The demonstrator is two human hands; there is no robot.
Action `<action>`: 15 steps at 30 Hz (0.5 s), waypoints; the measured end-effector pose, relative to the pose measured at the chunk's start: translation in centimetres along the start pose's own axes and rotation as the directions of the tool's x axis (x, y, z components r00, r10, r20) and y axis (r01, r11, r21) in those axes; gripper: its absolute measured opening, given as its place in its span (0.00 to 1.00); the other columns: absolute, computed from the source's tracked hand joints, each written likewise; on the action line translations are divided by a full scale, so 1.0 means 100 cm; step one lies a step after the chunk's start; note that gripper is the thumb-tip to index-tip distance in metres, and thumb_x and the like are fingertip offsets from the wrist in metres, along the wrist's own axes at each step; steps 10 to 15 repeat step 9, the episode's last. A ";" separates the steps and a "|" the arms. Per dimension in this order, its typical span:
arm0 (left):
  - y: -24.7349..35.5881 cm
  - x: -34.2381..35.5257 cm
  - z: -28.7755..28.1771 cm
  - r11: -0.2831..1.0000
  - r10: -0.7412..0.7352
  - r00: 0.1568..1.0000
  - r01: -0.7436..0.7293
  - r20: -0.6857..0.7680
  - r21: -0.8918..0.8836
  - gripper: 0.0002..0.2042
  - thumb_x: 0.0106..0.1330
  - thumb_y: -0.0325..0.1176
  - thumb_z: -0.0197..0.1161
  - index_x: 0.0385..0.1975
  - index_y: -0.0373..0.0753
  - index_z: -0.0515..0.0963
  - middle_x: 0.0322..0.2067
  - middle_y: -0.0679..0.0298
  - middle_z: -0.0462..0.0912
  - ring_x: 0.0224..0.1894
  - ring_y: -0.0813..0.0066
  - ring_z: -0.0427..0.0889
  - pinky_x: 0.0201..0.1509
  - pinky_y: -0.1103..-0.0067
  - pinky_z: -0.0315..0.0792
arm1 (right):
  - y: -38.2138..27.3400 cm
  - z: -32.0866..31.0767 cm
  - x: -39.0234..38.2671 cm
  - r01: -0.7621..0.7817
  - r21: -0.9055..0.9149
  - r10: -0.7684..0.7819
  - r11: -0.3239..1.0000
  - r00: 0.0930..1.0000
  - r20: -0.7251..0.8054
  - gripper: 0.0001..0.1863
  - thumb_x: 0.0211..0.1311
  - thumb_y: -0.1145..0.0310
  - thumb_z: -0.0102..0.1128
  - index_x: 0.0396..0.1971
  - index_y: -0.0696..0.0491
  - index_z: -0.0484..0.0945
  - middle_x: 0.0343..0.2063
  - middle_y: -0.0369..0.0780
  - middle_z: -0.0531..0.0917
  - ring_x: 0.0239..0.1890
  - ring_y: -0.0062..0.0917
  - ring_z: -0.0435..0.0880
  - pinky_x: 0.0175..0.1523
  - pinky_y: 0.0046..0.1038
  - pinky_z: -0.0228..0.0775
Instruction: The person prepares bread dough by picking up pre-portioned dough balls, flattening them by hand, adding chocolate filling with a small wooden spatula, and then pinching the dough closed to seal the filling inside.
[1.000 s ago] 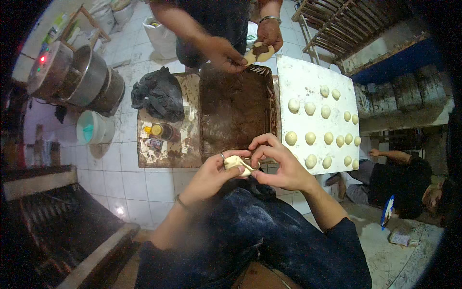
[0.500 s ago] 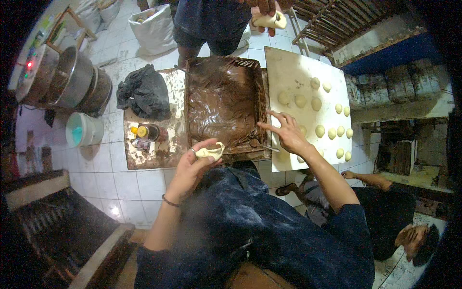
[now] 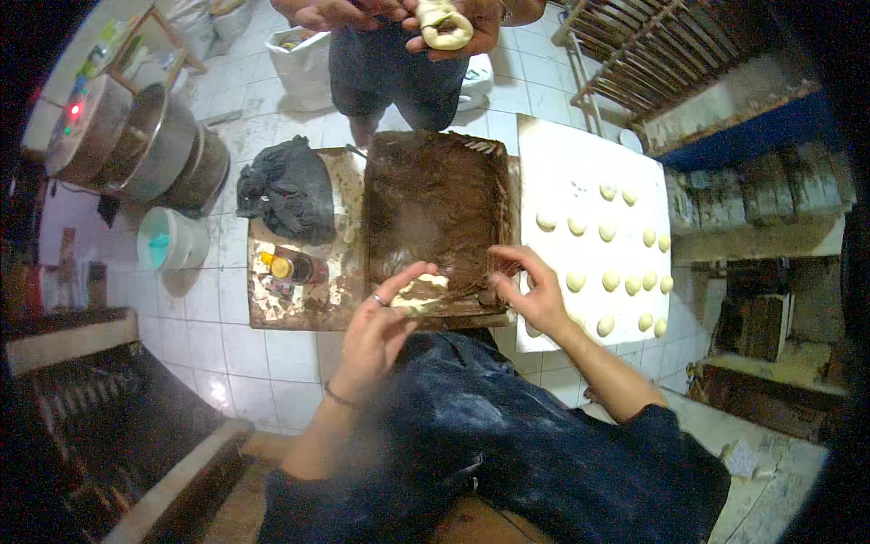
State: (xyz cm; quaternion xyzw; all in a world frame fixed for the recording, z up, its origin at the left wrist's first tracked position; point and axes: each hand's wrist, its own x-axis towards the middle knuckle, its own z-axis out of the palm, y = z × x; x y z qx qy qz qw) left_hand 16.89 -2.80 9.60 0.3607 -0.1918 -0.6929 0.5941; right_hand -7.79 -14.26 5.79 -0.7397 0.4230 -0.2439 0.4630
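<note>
My left hand is closed round a flattened piece of dough with brown paste on it, held above the near part of a tray of brown paste. Fingers bent and apart, my right hand hovers by the tray's near right corner, with nothing seen in its grasp. Below its fingertips is a dark spoon-like shape, too blurred to make out fully. To the right, several round dough balls rest on a pale board.
Across the tray, another person's hands hold a shaped dough piece. Left of the tray are a black plastic bag and a yellow-capped jar. A white bucket stands on the floor near metal pots. A slatted rack rises at far right.
My right hand has drawn in toward the tray corner, its fingers more bent. More brown paste shows on the dough in my left hand. The person at lower right has left the view.
</note>
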 end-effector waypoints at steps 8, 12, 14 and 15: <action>0.000 0.010 0.026 0.952 0.203 0.977 -0.212 0.062 0.219 0.27 0.72 0.26 0.60 0.68 0.31 0.61 0.68 0.56 0.66 0.68 0.67 0.68 0.73 0.71 0.62 | -0.052 0.045 0.000 -0.078 0.688 0.115 0.721 0.993 -0.008 0.28 0.62 0.79 0.68 0.62 0.59 0.72 0.58 0.43 0.77 0.56 0.23 0.79 0.60 0.23 0.73; 0.002 0.013 0.027 0.951 0.207 0.976 -0.216 0.066 0.220 0.27 0.72 0.26 0.60 0.68 0.31 0.61 0.68 0.56 0.66 0.68 0.67 0.68 0.73 0.71 0.62 | -0.047 0.042 0.001 -0.066 0.658 0.093 0.751 0.996 -0.006 0.30 0.61 0.78 0.68 0.63 0.59 0.70 0.60 0.44 0.76 0.56 0.24 0.79 0.60 0.23 0.73; 0.002 0.013 0.027 0.951 0.207 0.976 -0.216 0.066 0.220 0.27 0.72 0.26 0.60 0.68 0.31 0.61 0.68 0.56 0.66 0.68 0.67 0.68 0.73 0.71 0.62 | -0.047 0.042 0.001 -0.066 0.658 0.093 0.751 0.996 -0.006 0.30 0.61 0.78 0.68 0.63 0.59 0.70 0.60 0.44 0.76 0.56 0.24 0.79 0.60 0.23 0.73; 0.002 0.013 0.027 0.951 0.207 0.976 -0.216 0.066 0.220 0.27 0.72 0.26 0.60 0.68 0.31 0.61 0.68 0.56 0.66 0.68 0.67 0.68 0.73 0.71 0.62 | -0.047 0.042 0.001 -0.066 0.658 0.093 0.751 0.996 -0.006 0.30 0.61 0.78 0.68 0.63 0.59 0.70 0.60 0.44 0.76 0.56 0.24 0.79 0.60 0.23 0.73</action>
